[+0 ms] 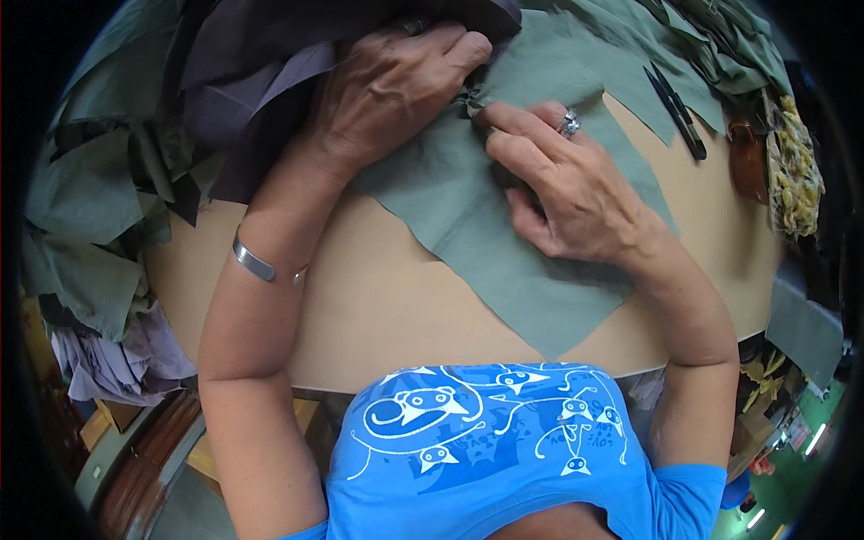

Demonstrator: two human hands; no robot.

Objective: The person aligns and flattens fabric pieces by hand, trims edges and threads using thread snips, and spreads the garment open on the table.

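A green piece of fabric (450,211) lies spread across the table, one pointed corner toward me. My right hand (567,180), with a ring on it, is curled over this fabric and pinches a gathered bit of it between thumb and fingers. Just left of it, my left hand (405,85) is closed at the edge of a dark purple-grey fabric (261,81), where it meets the green one. The left fingertips are hidden under the hand. A small dark knotted bunch of cloth shows between the two hands.
Black thread snips or tweezers (677,110) lie at the right. Beyond stand a brown cup (747,162) and a holder full of yellowish bits (796,171). Green fabric pieces (85,193) heap on the left above lilac cloth (135,355); more green cloth (729,45) piles far right.
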